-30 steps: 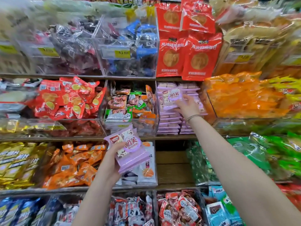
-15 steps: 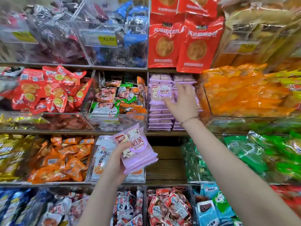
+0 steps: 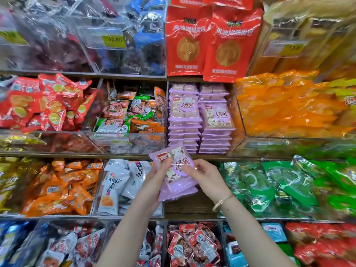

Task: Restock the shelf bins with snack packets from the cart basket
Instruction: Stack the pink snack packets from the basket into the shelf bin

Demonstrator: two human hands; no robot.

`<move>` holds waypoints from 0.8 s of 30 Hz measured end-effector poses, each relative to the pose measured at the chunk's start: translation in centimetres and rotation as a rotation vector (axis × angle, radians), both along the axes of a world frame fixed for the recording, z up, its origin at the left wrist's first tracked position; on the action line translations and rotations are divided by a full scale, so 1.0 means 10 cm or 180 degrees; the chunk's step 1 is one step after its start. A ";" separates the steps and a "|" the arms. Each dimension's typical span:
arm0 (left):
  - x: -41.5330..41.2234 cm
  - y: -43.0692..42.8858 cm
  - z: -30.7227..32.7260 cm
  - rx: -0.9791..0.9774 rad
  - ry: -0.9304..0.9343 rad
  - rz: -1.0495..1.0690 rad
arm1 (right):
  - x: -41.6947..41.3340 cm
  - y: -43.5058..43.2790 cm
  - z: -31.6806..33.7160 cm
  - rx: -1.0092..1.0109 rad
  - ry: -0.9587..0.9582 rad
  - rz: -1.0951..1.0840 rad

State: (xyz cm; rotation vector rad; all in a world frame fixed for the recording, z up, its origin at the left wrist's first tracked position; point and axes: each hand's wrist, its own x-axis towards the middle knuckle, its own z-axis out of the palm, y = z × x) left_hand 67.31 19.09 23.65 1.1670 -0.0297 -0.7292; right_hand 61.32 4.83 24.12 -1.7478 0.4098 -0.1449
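Observation:
A small stack of lilac snack packets (image 3: 176, 182) is held in front of the shelves at centre. My left hand (image 3: 156, 180) grips the stack from the left and underneath. My right hand (image 3: 207, 177) pinches the top packet at its right edge. Straight above, a clear shelf bin (image 3: 236, 120) holds two tall piles of the same lilac packets (image 3: 200, 120), one packet leaning upright on each pile. The cart basket is out of view.
Clear bins crowd every shelf: red packets (image 3: 44, 103) at left, mixed green and orange packets (image 3: 133, 114) beside the lilac bin, orange bags (image 3: 289, 105) at right, green bags (image 3: 289, 184) lower right, white pouches (image 3: 119, 185) behind my left wrist. Red hanging bags (image 3: 210, 41) sit above.
My right hand left a packet on the lilac piles in the bin and came down to the stack held by my left hand. The camera view moved closer to the shelves.

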 end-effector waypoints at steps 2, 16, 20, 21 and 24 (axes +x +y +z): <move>0.01 -0.01 0.00 0.0242 -0.0139 0.0029 | 0.01 -0.04 0.00 0.0002 -0.0127 -0.0125; 0.09 0.03 -0.16 0.0225 0.0282 0.0189 | 0.48 -0.70 0.61 0.0980 -0.0593 -0.1776; 0.10 0.02 -0.18 0.0255 0.0314 0.0135 | 0.59 -0.59 0.56 0.2187 -0.0980 -0.1969; 0.10 0.03 -0.19 0.0261 0.0339 0.0143 | 0.60 -0.57 0.53 0.2417 -0.1155 -0.2013; 0.10 0.04 -0.20 0.0257 0.0323 0.0118 | 0.62 -0.53 0.44 0.2690 -0.1513 -0.2015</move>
